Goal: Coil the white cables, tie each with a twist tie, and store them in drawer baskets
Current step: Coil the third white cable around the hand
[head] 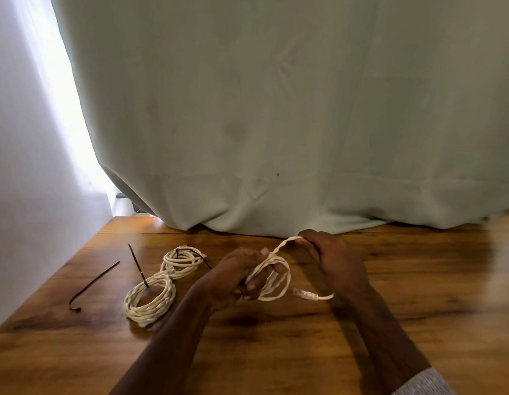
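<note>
Winding the white cable (272, 276) is what you are doing now, near the middle of the wooden table (418, 309). Your left hand (236, 276) is curled tight around a bunch of loops, and your right hand (330, 258) pinches the next bit of cable and lifts it toward the far edge, just in front of the curtain (276, 109). The clear plug (304, 295) on the loose end lies on the table between your two arms. This cable looks light and bendy, but a bit springy too, so the loops may pop open if you let go. Keep your left fingers wrapped around all the loops together, at one spot on the ring. Do not pull on the plug, because its little clip could snap. Two more coils wait nearer the left edge: the big coil (149, 299) has a dark tie (138, 263) sticking up from it, and the small coil (183, 260) behind it already has a tie on it. One loose twist tie (91, 283) lies closest to the left edge, easy to reach. I cannot see any drawer baskets.
</note>
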### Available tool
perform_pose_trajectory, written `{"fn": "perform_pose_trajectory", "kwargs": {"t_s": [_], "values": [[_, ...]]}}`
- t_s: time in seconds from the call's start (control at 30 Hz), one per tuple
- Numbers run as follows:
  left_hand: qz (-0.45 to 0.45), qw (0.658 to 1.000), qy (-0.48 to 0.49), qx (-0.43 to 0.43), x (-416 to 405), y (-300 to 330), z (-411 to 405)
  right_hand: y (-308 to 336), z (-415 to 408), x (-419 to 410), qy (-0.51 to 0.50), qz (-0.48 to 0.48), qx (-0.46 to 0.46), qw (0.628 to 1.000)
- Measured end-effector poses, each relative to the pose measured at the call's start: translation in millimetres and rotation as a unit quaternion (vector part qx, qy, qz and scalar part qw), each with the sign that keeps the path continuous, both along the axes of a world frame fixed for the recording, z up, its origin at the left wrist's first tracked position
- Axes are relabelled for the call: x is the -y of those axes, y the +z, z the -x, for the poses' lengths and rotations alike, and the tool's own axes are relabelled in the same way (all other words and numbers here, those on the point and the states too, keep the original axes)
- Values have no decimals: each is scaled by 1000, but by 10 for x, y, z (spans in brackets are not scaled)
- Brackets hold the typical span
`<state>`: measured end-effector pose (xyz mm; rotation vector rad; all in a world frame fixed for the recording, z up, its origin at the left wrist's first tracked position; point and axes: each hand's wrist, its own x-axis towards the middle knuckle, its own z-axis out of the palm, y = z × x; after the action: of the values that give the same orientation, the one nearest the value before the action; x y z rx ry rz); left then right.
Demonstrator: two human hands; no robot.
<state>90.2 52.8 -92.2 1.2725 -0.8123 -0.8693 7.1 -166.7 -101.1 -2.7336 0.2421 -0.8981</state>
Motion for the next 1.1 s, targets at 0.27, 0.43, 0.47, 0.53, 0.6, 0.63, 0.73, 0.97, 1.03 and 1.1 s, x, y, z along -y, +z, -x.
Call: {"fn": "perform_pose_trajectory", "kwargs": {"t_s": [0.27,0.43,0.47,0.53,0.6,0.63,0.73,0.97,1.03,1.1], "values": [[35,997,-13,-75,-50,-55,-101,15,-26,-14,-60,24,-16,998],[111,982,19,-153,-16,-41,-70,-60,-67,-90,-39,-6,-56,998],[139,975,17,-173,-15,-35,-74,-90,-76,-136,-30,-8,-69,997],[192,960,2,-204,-27,-20,-103,-133,-101,-240,-14,-1,-103,995],[222,952,-3,-210,-53,-7,-152,-157,-126,-327,0,26,-123,992],[233,950,0,-207,-68,-2,-178,-167,-138,-356,3,44,-128,991],[256,946,31,-195,-110,11,-235,-182,-151,-417,-1,79,-136,988],[280,933,77,-212,-141,64,-197,-108,-171,-605,-45,49,-132,989],[283,930,90,-218,-120,85,-159,-84,-152,-657,-50,51,-135,988],[289,925,102,-225,-99,94,-140,-73,-137,-726,-47,52,-162,984]]}}
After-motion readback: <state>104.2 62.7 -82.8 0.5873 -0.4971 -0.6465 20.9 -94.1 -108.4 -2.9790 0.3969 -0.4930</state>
